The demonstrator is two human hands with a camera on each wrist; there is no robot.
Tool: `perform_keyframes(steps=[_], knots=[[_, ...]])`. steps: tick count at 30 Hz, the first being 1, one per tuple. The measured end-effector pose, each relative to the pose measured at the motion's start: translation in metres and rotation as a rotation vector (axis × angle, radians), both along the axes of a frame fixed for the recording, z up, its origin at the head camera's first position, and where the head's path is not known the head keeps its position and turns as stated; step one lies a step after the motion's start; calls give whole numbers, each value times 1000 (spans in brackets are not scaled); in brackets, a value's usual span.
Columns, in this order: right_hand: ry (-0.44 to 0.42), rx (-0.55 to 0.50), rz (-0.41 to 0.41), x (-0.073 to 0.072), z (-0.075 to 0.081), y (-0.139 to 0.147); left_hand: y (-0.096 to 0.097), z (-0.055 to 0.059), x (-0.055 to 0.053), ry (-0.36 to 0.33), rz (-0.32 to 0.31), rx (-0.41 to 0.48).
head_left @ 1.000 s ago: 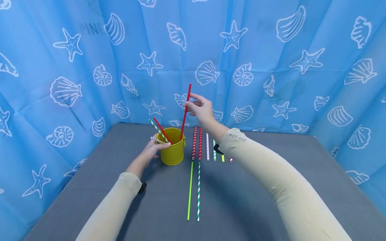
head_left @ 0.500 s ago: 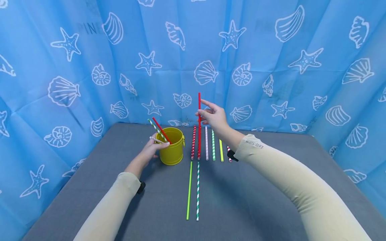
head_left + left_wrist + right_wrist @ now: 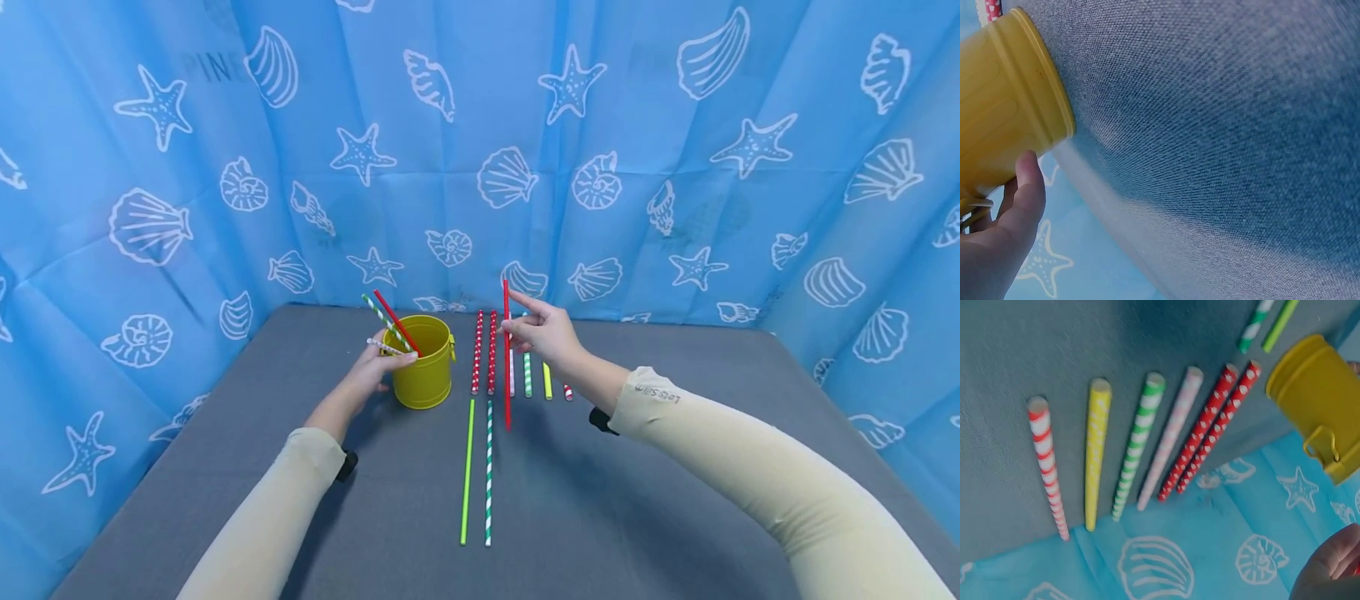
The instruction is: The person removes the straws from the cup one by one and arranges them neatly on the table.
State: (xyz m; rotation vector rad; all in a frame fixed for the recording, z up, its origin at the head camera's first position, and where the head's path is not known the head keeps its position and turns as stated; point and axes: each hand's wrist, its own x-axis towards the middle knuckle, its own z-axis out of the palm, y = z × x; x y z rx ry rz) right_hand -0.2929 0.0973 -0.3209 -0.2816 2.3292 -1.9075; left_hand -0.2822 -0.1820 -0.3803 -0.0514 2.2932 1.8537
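My left hand point(image 3: 367, 373) grips the yellow bucket point(image 3: 422, 383) at its left side, thumb at the rim. A red straw point(image 3: 393, 317), a green-and-white striped straw point(image 3: 379, 312) and a pale dotted straw point(image 3: 383, 346) lean out of the bucket's left side. Between thumb and fingers, my right hand point(image 3: 547, 335) pinches another red straw point(image 3: 507, 408), nearly upright. That straw overlaps a pale pink straw point(image 3: 1170, 437) in the head view. In the left wrist view, fingers point(image 3: 1027, 194) lie against the bucket's wall.
Left of the held straw lie two red dotted straws point(image 3: 476, 354). To its right are green striped point(image 3: 527, 377), yellow point(image 3: 547, 383) and red-and-white striped straws point(image 3: 567, 392). In front lie a lime straw point(image 3: 467, 475) and a green striped straw point(image 3: 489, 479). A blue curtain point(image 3: 637, 108) hangs behind the grey table point(image 3: 360, 525).
My right hand has lifted the red straw out of the bucket and carried it right and down, over the row of straws. The left hand keeps its grip on the bucket.
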Motion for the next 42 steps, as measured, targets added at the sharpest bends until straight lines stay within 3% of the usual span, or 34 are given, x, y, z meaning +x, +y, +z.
perform_keyframes(steps=[10, 22, 30, 42], knots=[[-53, 40, 44, 16, -30, 12, -1, -1, -1, -9, 0, -5], [-97, 77, 18, 26, -43, 15, -1, -1, -2, -16, -2, -9], [-179, 111, 6, 33, -62, 21, -1, 0, -2, -21, 2, -16], [-268, 149, 109, 43, -81, 22, -1, 0, -2, -17, 4, -14]])
